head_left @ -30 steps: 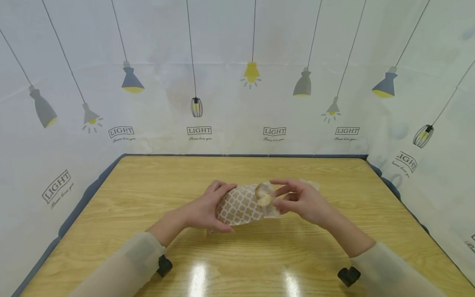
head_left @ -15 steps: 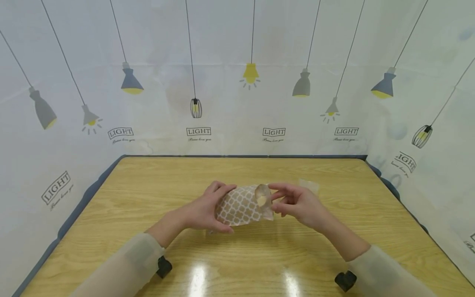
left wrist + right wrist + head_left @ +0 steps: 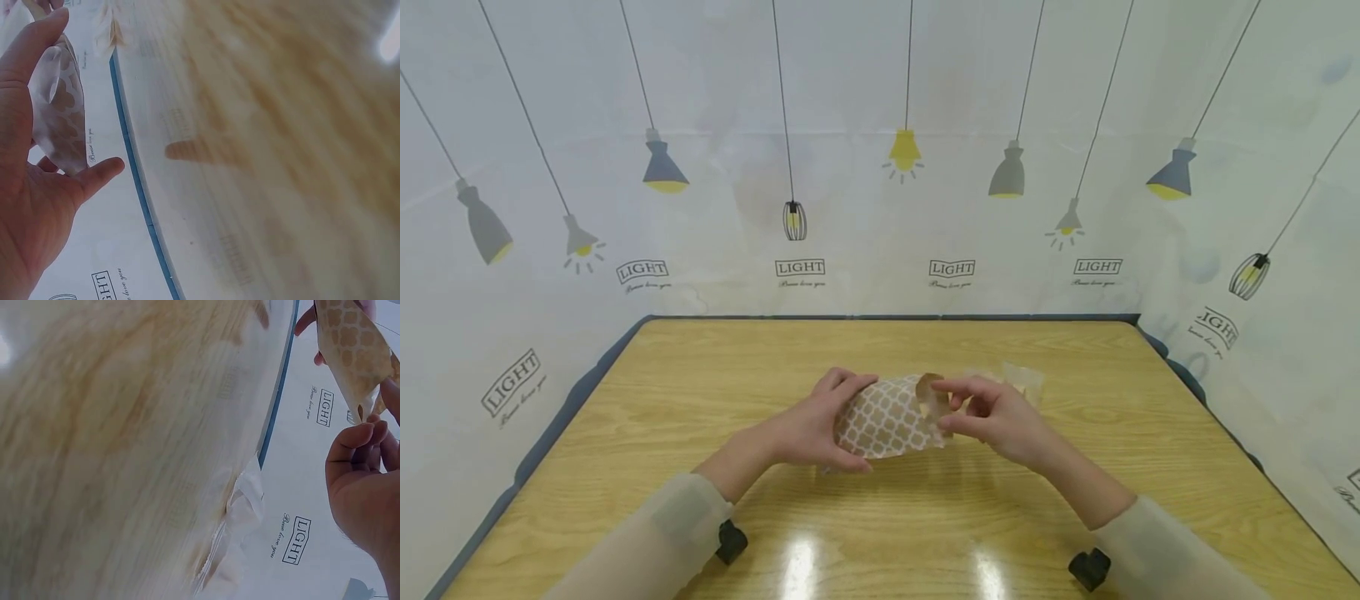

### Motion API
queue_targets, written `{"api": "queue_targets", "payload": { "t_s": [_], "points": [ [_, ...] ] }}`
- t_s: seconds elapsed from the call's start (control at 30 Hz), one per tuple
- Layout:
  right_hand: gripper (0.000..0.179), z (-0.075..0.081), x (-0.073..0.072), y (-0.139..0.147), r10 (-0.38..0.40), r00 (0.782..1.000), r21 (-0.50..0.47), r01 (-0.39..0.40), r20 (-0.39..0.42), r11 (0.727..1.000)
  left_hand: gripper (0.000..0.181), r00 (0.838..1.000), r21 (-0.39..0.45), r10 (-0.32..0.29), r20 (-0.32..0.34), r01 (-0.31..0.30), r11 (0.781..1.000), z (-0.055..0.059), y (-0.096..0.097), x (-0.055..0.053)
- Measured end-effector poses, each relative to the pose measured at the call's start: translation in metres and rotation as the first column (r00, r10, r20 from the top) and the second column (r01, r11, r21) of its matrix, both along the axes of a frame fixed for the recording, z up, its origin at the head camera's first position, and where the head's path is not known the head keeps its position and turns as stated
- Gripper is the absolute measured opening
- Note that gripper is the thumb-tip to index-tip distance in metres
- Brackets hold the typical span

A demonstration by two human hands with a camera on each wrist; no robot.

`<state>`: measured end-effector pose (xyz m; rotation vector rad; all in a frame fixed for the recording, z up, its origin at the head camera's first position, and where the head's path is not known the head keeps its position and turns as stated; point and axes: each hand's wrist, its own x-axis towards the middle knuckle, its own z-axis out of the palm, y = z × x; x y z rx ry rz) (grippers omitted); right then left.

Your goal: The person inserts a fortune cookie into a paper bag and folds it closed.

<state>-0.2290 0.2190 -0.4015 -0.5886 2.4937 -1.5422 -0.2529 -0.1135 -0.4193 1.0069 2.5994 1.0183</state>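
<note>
Across the pale yellow wood-grained bench point(image 3: 775, 508) from where I stand, a person's left hand point(image 3: 812, 425) grips one end of a tan-and-white, lattice-patterned papery pouch point(image 3: 883, 417), thumb along the near edge and fingers round the far one — a broad hold, with the palm behind the pouch's left end. The pouch is held up over the middle of the bench, lying crosswise, its rounded, gaping mouth turned to the right. There the right hand point(image 3: 1000, 417) pinches the rim, index finger at the upper part of the mouth and thumb at the lower corner, the other fingers bent in behind. Just beyond that hand, on the bench, lies a crumpled, translucent plastic wrapper point(image 3: 1026, 379). Both forearms wear loose cream sleeves point(image 3: 647, 533), with a small black camera block point(image 3: 731, 542) below the left cuff and another by the right. Behind hangs a white wall sheet point(image 3: 850, 83) printed with pendant lamps — blue, grey and yellow — and the word LIGHT
</note>
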Motion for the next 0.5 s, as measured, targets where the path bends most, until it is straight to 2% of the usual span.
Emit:
{"api": "queue_targets", "payload": {
  "t_s": [0.27,0.5],
  "points": [
    [0.044,0.002,0.002,0.002,-0.021,1.0,0.003,0.021,-0.006,1.0,0.124,1.0,-0.001,-0.004,-0.013,0.004,1.0,-0.003,-0.002,-0.002],
    [0.038,0.003,0.003,0.027,-0.077,0.997,0.008,0.077,-0.001,0.997,0.126,1.0,-0.013,-0.006,-0.026,0.005,1.0,-0.002,-0.003,-0.003]
  ]
}}
